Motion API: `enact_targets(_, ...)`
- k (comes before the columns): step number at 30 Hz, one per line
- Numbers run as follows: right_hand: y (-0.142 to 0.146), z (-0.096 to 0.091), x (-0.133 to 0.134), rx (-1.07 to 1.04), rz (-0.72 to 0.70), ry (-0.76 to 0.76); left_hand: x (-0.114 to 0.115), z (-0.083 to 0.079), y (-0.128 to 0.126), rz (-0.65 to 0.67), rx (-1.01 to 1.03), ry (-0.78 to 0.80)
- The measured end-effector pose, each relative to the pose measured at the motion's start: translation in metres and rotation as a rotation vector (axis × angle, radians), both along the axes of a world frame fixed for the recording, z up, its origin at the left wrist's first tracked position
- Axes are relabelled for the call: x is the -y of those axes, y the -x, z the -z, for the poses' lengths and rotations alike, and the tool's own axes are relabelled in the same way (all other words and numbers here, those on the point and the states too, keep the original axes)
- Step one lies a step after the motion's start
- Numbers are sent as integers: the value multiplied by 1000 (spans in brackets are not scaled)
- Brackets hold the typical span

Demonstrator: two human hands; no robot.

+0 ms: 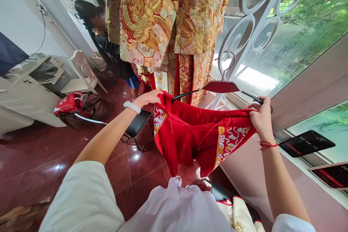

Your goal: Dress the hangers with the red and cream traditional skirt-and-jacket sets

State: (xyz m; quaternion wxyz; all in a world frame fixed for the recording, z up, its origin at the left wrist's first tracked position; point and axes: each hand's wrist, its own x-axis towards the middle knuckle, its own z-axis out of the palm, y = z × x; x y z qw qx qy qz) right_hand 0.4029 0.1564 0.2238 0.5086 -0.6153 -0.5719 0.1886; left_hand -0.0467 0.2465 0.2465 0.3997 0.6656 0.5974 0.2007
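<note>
Stretched out between my two hands is a red embroidered skirt (182, 141), with gold and silver patterned side panels and thin ties near its waist. My left hand (149, 98) is closed on the waist's left corner. On the other side, my right hand (262, 116) pinches the right corner, close against the end of a clothes hanger (220, 86). This hanger has black arms, a red middle piece and a metal hook that points up. Its left arm dips into the waist opening. Gold embroidered garments (152, 18) hang just beyond the skirt.
A white scrollwork grille (236, 29) stands by the window on the right. Two phones showing timers, one a black phone (307, 143), lie on the sill. A black chair (138, 125) and a red bag (71, 103) are to the left. Further back is another person (106, 40).
</note>
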Motion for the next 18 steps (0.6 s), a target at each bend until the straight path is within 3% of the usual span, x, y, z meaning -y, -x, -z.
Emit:
enact_targets(4, 4, -9, 5, -35, 27, 45, -3, -32, -22, 7, 23, 42)
enact_targets(10, 12, -1, 10, 10, 8, 33, 5, -64, -68, 58, -8, 28)
enact_targets(14, 20, 6, 15, 35, 1, 75, 34, -77, -110, 138, -345, -286)
enact_targets(18, 30, 6, 18, 41, -11, 84, 54, -68, -129, 165, -596, -665)
